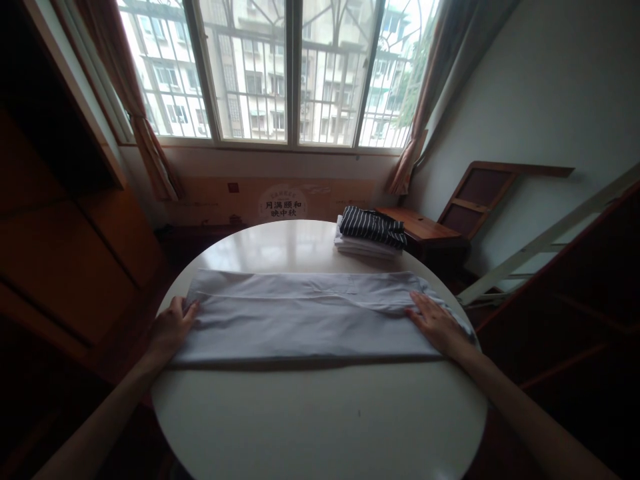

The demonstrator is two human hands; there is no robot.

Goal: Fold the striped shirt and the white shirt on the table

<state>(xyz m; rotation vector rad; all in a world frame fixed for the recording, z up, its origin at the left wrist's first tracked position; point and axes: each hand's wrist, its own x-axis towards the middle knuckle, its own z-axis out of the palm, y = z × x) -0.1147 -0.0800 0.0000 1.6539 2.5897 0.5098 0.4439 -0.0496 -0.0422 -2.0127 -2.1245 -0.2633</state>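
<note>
A pale grey garment point(300, 327), folded into a long flat strip, lies crosswise on the round white table point(320, 413). At its left end, my left hand point(175, 323) is closed on the edge of the cloth, thumb on top and the other fingers partly hidden. My right hand point(435, 321) rests on the right end with its fingers stretched out flat over the fabric. A few wrinkles and a seam run along the upper part of the garment. Its far right end hangs close to the table's rim, partly behind my right hand.
Folded clothes stand at the back right of the table, a black-and-white striped garment point(373, 227) on top of white ones point(367, 249). Beyond are a wooden chair point(425, 227), a pale ladder point(540, 250) and a barred window point(290, 73) with curtains. Wooden cabinets point(65, 260) are at left.
</note>
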